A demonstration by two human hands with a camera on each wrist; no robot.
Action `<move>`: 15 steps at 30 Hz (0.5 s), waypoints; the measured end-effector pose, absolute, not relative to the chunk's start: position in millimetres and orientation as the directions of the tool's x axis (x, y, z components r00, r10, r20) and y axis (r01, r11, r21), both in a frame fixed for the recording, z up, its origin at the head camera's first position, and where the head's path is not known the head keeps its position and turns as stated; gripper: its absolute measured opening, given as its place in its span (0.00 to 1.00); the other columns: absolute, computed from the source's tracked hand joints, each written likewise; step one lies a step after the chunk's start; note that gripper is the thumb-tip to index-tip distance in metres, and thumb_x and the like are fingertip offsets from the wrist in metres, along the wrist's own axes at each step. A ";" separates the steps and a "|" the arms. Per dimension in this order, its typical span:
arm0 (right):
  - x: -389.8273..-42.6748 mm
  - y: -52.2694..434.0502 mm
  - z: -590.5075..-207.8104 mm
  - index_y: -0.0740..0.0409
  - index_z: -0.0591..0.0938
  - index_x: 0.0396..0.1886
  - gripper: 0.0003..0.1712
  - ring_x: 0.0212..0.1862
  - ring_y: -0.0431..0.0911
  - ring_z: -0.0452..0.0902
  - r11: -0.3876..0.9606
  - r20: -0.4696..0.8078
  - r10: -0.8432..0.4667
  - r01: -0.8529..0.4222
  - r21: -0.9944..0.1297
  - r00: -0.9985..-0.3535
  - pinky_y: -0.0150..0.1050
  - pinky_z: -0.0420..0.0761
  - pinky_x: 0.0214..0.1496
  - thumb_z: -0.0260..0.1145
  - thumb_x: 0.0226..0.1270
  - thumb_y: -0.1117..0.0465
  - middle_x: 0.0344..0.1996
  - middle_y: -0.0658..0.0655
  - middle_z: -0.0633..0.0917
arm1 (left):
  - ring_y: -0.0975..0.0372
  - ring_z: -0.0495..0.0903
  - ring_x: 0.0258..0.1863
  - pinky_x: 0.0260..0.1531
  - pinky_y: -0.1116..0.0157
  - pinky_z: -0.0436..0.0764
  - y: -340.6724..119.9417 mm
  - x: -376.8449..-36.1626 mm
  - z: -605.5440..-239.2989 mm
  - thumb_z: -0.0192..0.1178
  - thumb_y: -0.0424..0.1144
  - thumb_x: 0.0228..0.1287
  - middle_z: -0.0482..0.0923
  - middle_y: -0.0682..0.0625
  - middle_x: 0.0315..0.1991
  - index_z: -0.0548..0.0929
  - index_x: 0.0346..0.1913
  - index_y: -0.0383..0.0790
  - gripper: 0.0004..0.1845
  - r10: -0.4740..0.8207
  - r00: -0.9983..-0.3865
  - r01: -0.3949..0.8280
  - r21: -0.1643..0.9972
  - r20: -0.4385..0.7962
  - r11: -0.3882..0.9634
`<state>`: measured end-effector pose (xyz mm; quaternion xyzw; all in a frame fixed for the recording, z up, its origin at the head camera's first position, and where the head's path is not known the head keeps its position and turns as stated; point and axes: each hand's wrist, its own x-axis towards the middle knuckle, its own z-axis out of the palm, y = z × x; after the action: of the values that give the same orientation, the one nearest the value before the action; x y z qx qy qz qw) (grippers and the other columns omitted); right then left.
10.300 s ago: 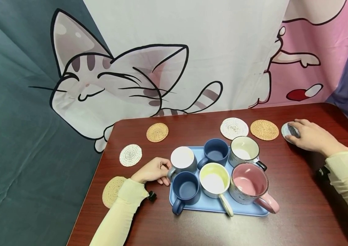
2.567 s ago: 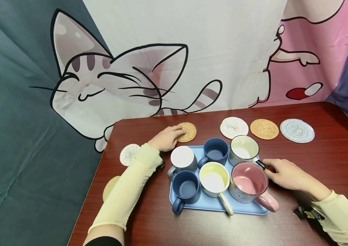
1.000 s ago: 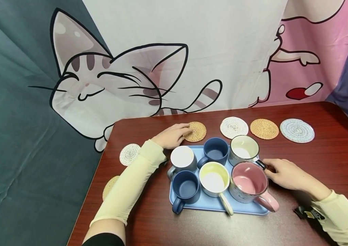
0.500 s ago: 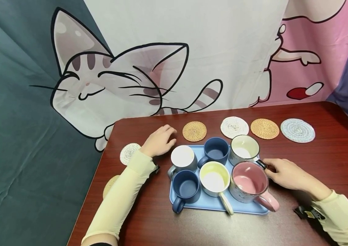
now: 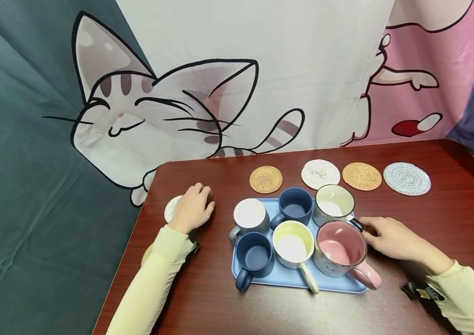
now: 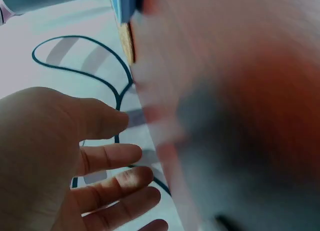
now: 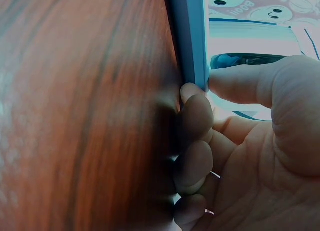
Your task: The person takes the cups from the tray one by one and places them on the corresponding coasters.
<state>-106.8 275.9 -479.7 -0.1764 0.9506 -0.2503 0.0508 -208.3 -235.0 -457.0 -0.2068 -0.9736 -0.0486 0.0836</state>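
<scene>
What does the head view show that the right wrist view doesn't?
Only the head view shows six mugs, the pink mug among them, four coasters in a row, and the left hand on a white coaster. Only the right wrist view shows the fingers curled at the tray's edge. Both show the right hand, blue tray and table.

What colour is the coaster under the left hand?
White: the woven coaster peeks out beside the left hand, which covers most of it. Head view shows it best.

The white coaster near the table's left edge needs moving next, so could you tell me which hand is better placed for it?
The left hand: it already lies over the white coaster, while the right hand holds the tray edge.
</scene>
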 end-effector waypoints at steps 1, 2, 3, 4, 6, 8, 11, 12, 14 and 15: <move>-106.8 275.9 -479.9 0.42 0.74 0.26 0.15 0.25 0.33 0.60 0.812 -0.009 -0.360 -0.309 -0.495 -0.933 0.33 0.61 0.30 0.67 0.66 0.65 0.18 0.40 0.64 | 0.46 0.78 0.43 0.45 0.49 0.82 -239.4 -205.9 -458.0 0.64 0.41 0.68 0.77 0.41 0.43 0.81 0.45 0.38 0.10 0.386 -0.903 0.402 0.052 0.188 0.914; -106.8 276.0 -480.0 0.42 0.74 0.26 0.15 0.25 0.33 0.60 0.813 -0.009 -0.359 -0.308 -0.494 -0.933 0.33 0.61 0.30 0.67 0.66 0.65 0.18 0.40 0.64 | 0.45 0.78 0.43 0.45 0.48 0.81 -243.5 -203.3 -458.4 0.64 0.40 0.68 0.77 0.41 0.43 0.80 0.45 0.37 0.10 0.377 -0.907 0.393 0.051 0.190 0.918; -106.8 275.9 -480.1 0.41 0.74 0.26 0.15 0.25 0.33 0.60 0.813 -0.008 -0.359 -0.309 -0.494 -0.933 0.33 0.61 0.30 0.67 0.66 0.65 0.18 0.40 0.64 | 0.44 0.78 0.42 0.45 0.48 0.81 -247.8 -201.0 -459.3 0.64 0.40 0.67 0.77 0.40 0.43 0.80 0.45 0.37 0.10 0.369 -0.908 0.384 0.043 0.196 0.922; -106.8 276.0 -480.1 0.41 0.73 0.26 0.15 0.25 0.33 0.60 0.814 -0.008 -0.358 -0.308 -0.493 -0.934 0.33 0.61 0.30 0.67 0.66 0.65 0.18 0.40 0.64 | 0.44 0.78 0.43 0.44 0.48 0.81 -251.9 -198.9 -460.1 0.64 0.40 0.68 0.77 0.40 0.43 0.80 0.45 0.37 0.10 0.357 -0.913 0.371 0.040 0.198 0.928; -106.7 276.1 -480.3 0.42 0.73 0.26 0.15 0.24 0.33 0.60 0.815 -0.009 -0.357 -0.307 -0.492 -0.934 0.33 0.61 0.30 0.67 0.66 0.65 0.18 0.40 0.64 | 0.44 0.78 0.43 0.43 0.47 0.81 -259.7 -194.9 -461.6 0.64 0.40 0.68 0.77 0.40 0.44 0.81 0.45 0.37 0.10 0.333 -0.922 0.347 0.043 0.198 0.937; -106.7 276.0 -480.4 0.42 0.73 0.26 0.15 0.24 0.33 0.60 0.816 -0.010 -0.358 -0.307 -0.491 -0.934 0.33 0.61 0.29 0.67 0.66 0.65 0.18 0.40 0.64 | 0.44 0.78 0.44 0.41 0.47 0.82 -267.0 -190.8 -462.7 0.64 0.40 0.68 0.77 0.39 0.45 0.81 0.47 0.38 0.11 0.306 -0.933 0.320 0.050 0.191 0.946; -106.8 275.9 -480.5 0.42 0.74 0.26 0.15 0.24 0.33 0.60 0.815 -0.014 -0.358 -0.305 -0.492 -0.934 0.32 0.60 0.29 0.67 0.66 0.64 0.18 0.40 0.64 | 0.44 0.78 0.45 0.39 0.46 0.83 -277.4 -185.6 -463.8 0.64 0.41 0.68 0.77 0.38 0.50 0.82 0.51 0.37 0.14 0.260 -0.949 0.275 0.067 0.177 0.959; -106.8 275.8 -480.5 0.42 0.74 0.26 0.15 0.24 0.33 0.60 0.815 -0.015 -0.358 -0.304 -0.493 -0.934 0.32 0.60 0.29 0.67 0.67 0.64 0.18 0.40 0.64 | 0.44 0.78 0.46 0.39 0.45 0.83 -280.9 -184.1 -464.3 0.63 0.41 0.68 0.76 0.37 0.51 0.81 0.52 0.37 0.15 0.247 -0.954 0.262 0.070 0.173 0.963; -106.9 275.7 -480.4 0.42 0.73 0.26 0.15 0.24 0.33 0.60 0.817 -0.017 -0.357 -0.303 -0.491 -0.934 0.32 0.60 0.29 0.67 0.67 0.64 0.18 0.40 0.64 | 0.42 0.78 0.49 0.40 0.43 0.83 -287.0 -181.3 -465.0 0.63 0.42 0.67 0.76 0.36 0.54 0.81 0.55 0.36 0.18 0.217 -0.963 0.232 0.079 0.161 0.970; -106.9 275.7 -480.4 0.41 0.74 0.26 0.15 0.24 0.33 0.60 0.817 -0.017 -0.357 -0.303 -0.491 -0.934 0.32 0.61 0.29 0.67 0.67 0.64 0.18 0.40 0.64 | 0.42 0.77 0.50 0.41 0.42 0.83 -289.8 -179.9 -465.6 0.63 0.42 0.67 0.75 0.35 0.55 0.80 0.56 0.35 0.19 0.202 -0.968 0.217 0.085 0.152 0.973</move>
<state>-106.9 275.7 -480.4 -0.1734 0.9516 -0.2479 0.0542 -179.9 -289.8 -465.6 -0.1057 -0.9906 -0.0505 0.0711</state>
